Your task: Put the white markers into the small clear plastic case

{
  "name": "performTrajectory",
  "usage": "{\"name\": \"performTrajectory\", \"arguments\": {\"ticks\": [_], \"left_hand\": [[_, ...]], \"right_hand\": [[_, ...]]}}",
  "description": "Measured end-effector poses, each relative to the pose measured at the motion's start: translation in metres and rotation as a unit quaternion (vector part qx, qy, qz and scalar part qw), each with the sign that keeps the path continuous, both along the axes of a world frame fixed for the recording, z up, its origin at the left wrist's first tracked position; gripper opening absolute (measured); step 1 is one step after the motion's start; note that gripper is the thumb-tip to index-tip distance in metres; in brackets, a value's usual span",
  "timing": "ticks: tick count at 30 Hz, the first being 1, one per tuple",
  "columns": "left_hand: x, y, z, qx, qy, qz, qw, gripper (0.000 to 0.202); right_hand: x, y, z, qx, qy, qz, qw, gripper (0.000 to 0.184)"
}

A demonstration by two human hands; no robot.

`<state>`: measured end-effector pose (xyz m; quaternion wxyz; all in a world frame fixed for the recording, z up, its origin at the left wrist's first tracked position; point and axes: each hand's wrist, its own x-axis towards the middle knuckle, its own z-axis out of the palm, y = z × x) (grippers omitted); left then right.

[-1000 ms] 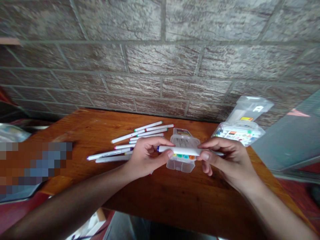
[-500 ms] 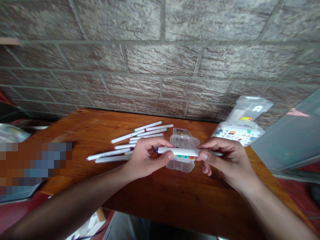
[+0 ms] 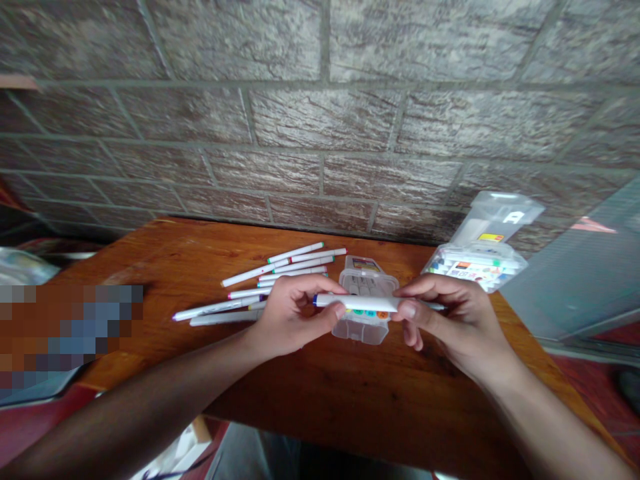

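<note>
Between my two hands a white marker (image 3: 370, 304) with a dark blue end lies nearly level above the table. My left hand (image 3: 295, 317) pinches it near the blue end with thumb and fingers. Toward the other end, my right hand (image 3: 445, 313) grips it the same way; a thin tip pokes out past those fingers. Below and behind the marker sits a small clear plastic case (image 3: 367, 332) with its lid raised, and several coloured round marker ends show inside it. The held marker hides part of this case.
Several white markers (image 3: 250, 272) with coloured ends lie loosely on the wooden table (image 3: 350, 393) to the left. At the right edge stands a larger clear case (image 3: 480, 267), lid up. A brick wall (image 3: 290, 167) rises behind. A pixelated patch covers the far left.
</note>
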<state>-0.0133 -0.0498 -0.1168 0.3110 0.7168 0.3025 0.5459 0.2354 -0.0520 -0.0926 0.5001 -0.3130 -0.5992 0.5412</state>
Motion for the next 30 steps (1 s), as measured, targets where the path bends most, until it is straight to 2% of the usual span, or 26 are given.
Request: {"name": "performTrajectory", "arguments": {"ticks": [3,11,20,26,30], "left_hand": [[0.0009,0.0001,-0.0001,0.003,-0.005,0.002,1.000,0.009],[-0.0003,-0.0003,-0.0005,-0.009,-0.009,-0.015,1.000,0.009],[-0.0010,-0.0010,0.0007,-0.007,-0.002,-0.005,1.000,0.010],[0.0015,0.0001,0.0003,-0.002,-0.002,0.003,1.000,0.010],[0.0015,0.0004,-0.0006,0.000,-0.001,0.003,1.000,0.009]], "right_hand": [[0.0014,0.0032,-0.0037,0.019,0.009,0.020,1.000,0.011],[0.0009,0.0022,-0.0043,0.019,0.010,0.021,1.000,0.006],[0.0015,0.0028,-0.0043,0.011,0.008,0.013,1.000,0.010],[-0.0007,-0.0038,0.0017,-0.030,-0.003,-0.023,0.999,0.020],[0.0004,-0.0025,0.0001,-0.013,-0.004,-0.004,1.000,0.018]]}}
